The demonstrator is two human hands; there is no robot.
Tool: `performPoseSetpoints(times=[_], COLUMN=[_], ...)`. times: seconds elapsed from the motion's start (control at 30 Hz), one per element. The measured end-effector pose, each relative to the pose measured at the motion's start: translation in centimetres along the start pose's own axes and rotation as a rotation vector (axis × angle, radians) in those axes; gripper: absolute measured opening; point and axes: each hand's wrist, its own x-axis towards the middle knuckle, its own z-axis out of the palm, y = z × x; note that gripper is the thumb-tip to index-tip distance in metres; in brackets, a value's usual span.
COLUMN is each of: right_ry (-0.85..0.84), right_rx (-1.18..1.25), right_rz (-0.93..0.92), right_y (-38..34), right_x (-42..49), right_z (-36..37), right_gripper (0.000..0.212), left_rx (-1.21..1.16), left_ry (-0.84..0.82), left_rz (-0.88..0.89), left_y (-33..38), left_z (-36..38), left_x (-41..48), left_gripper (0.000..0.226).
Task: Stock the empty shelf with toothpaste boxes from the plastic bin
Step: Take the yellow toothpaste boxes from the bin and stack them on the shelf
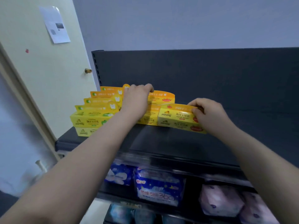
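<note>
Pinched by the right hand (208, 113), the toothpaste box (176, 118) should be squared against the row (163, 98) gripped by the left hand (137, 101).

Both arms outstretched; left grip (135, 101) palm-down, right grip (208, 113) in a pinch.
</note>
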Motion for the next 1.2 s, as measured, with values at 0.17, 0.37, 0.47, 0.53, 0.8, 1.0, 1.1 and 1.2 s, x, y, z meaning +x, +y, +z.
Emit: performPoseSetpoints(times=[0.17,0.37,0.47,0.53,0.8,1.0,1.1,1.2], right_ry=[0.006,0.035,0.076,0.128,0.256,0.283,0.299,0.323], right_rx=[-0.001,-0.159,-0.160,-0.133,-0.198,-0.367,-0.421,-0.465], right_rz=[-0.032,-0.030,-0.012,-0.013,0.050,0.181,0.256,0.355], right_y=[-3.8,-5.9,-5.2,-4.5,-0.3,3.7,5.6,7.5], right_x=[2.9,5.6,4.7,3.6,-2.8,-10.0,-15.1,-21.5], right_z=[3.3,6.5,7.0,6.8,1.9,-4.8,-8.5,-12.5], right_gripper=[0.022,0.032,0.038,0.040,0.044,0.047,0.048,0.048], left_rx=[-0.135,-0.180,-0.199,-0.212,-0.356,-0.428,-0.492,-0.551], left_ry=[0.176,0.209,0.217,0.226,0.161,0.112,0.047,0.002], left_rz=[0.034,0.093,0.148,0.176,0.315,0.427,0.487,0.557], left_y=[-1.2,-2.3,-2.0,-1.3,5.2,13.2,18.3,24.0], left_z=[-1.0,-0.1,1.0,1.6,2.5,1.9,0.5,-1.1], left_x=[-2.1,-3.2,-3.8,-4.2,-5.1,-7.1,-9.0,-11.9], left_gripper=[0.040,0.040,0.040,0.038,0.033,0.031,0.032,0.035])
